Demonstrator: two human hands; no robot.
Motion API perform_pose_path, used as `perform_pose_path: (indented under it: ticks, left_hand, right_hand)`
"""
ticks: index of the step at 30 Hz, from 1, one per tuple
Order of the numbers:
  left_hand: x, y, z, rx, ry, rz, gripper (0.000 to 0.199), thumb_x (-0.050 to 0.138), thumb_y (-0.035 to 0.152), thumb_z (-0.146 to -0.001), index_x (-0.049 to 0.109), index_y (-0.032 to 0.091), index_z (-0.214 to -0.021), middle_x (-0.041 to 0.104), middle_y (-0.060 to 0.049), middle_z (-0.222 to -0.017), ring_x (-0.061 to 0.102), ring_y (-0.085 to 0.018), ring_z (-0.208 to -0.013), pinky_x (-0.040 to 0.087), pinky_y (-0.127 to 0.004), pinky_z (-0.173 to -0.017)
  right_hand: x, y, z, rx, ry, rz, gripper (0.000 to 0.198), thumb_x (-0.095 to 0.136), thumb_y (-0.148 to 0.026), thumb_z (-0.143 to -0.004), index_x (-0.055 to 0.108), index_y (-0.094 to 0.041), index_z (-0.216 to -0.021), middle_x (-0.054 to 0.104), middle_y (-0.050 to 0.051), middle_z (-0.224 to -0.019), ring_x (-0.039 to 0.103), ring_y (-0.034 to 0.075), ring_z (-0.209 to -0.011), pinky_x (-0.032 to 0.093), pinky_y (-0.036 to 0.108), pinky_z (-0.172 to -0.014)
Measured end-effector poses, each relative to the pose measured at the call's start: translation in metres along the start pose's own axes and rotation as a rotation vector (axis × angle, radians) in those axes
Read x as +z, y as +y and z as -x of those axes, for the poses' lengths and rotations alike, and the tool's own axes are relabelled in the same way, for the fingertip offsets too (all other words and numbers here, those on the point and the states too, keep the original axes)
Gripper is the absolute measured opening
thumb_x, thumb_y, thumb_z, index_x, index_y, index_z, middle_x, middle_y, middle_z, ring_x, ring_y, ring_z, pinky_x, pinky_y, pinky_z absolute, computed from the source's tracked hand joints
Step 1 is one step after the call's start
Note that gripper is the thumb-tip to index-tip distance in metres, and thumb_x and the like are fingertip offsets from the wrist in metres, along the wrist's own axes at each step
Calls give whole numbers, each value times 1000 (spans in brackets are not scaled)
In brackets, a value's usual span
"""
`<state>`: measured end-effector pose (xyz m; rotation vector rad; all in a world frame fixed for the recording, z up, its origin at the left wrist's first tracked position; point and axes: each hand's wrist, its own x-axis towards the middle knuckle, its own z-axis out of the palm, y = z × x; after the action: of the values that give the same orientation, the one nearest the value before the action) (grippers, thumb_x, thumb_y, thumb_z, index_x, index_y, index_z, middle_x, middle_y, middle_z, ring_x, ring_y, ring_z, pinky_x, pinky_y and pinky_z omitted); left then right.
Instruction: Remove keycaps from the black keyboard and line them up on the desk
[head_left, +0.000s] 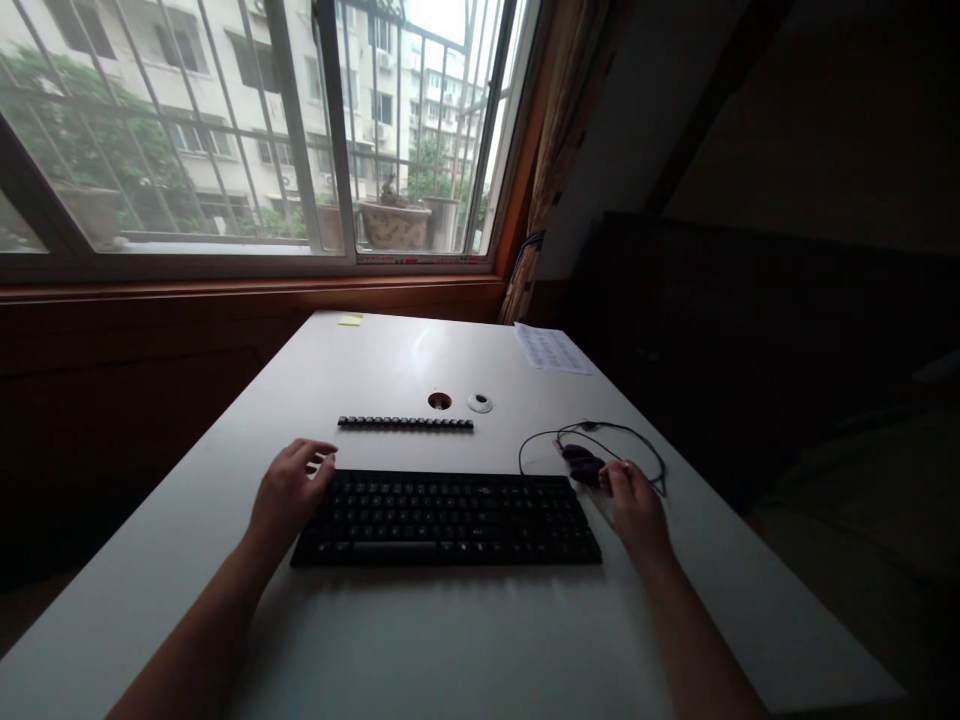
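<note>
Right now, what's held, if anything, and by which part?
Right hand seems to pinch the dark purple item by its right end; too dim to confirm. Left hand, by the keyboard: no visible hold.

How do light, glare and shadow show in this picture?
Head view: daylight enters through the wide glass window; head view: pale glare on the smooth white table; head view: soft shadow before the black plastic keyboard; head view: right side nearly black.

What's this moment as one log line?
left hand: at left end of keyboard; right hand: at dark purple item; dark segmented strip: beyond keyboard
</note>
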<state>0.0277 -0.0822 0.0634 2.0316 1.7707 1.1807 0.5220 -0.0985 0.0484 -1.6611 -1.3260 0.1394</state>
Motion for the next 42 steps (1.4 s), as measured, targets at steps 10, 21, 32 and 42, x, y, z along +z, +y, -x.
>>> perform_pose_path:
  ticks: [10, 21, 32, 42]
  left_hand:
    - [-8, -69, -14, -172, -16, -184, 29, 48, 40, -84, 67, 19, -93, 68, -6, -93, 64, -22, -80, 49, -32, -77]
    - [2, -70, -14, -91, -128, -179, 31, 49, 43, -85, 69, 20, -90, 68, -5, -91, 62, -21, -80, 46, -31, -76]
    - [-8, -67, -4, 75, -300, 0, 34, 50, 47, -90, 67, 19, -100, 68, -5, -92, 63, -19, -79, 51, -28, -70]
    - [-9, -77, -7, 158, -341, 123, 31, 57, 46, -90, 70, 20, -100, 66, -5, -93, 61, -14, -67, 50, -25, -61]
  right_hand:
    - [-4, 12, 4, -71, 210, 58, 39, 35, -47, -95, 53, -20, -73, 53, 5, -79, 51, 23, -79, 39, 37, -79]
    - [-10, 20, 6, 106, 399, 78, 49, 30, -52, -96, 58, -19, -74, 59, 7, -74, 53, 23, -73, 37, 35, -73]
    - [-2, 25, 4, 68, 412, 157, 57, 29, -57, -95, 63, -16, -73, 65, 11, -72, 58, 25, -71, 38, 35, -70]
    - [0, 26, 4, 33, 377, 182, 58, 30, -56, -96, 65, -17, -70, 67, 10, -70, 59, 24, -70, 37, 33, -68]
